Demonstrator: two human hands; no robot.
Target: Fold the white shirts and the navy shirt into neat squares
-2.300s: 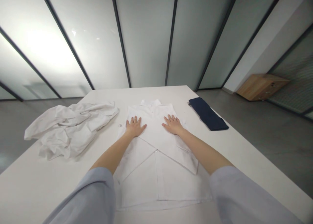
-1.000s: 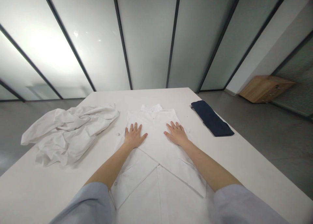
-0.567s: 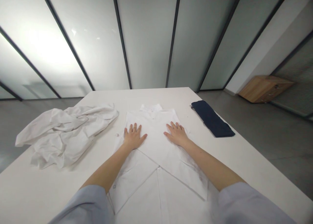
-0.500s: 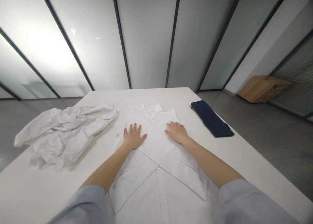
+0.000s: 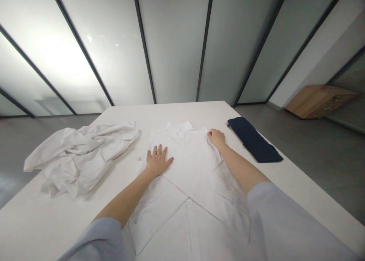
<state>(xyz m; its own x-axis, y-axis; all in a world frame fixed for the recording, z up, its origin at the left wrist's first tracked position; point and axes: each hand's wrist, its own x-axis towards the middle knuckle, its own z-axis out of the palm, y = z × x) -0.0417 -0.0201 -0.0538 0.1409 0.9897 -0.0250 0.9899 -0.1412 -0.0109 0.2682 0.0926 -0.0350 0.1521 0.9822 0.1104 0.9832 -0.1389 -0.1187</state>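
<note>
A white button shirt (image 5: 185,158) lies spread on the table, its collar (image 5: 179,126) toward the far end. Diagonal fabric edges cross its lower half, with a small button near where they meet. My left hand (image 5: 158,162) rests flat on the shirt's left upper part, fingers spread. At the right shoulder edge of the shirt, my right hand (image 5: 217,138) has its fingers closed on the cloth. The pinched bit of fabric is mostly hidden by the fingers.
A crumpled white cloth garment (image 5: 85,151) lies at the left of the white table (image 5: 199,111). Folded dark navy cloth (image 5: 253,139) sits by the right edge. Beyond are frosted glass panels (image 5: 171,44) and a wooden cabinet (image 5: 310,101) on the floor.
My right hand has moved outward and away from me, from lying flat on the shirt to closing on its right shoulder edge. My left hand stays flat in place.
</note>
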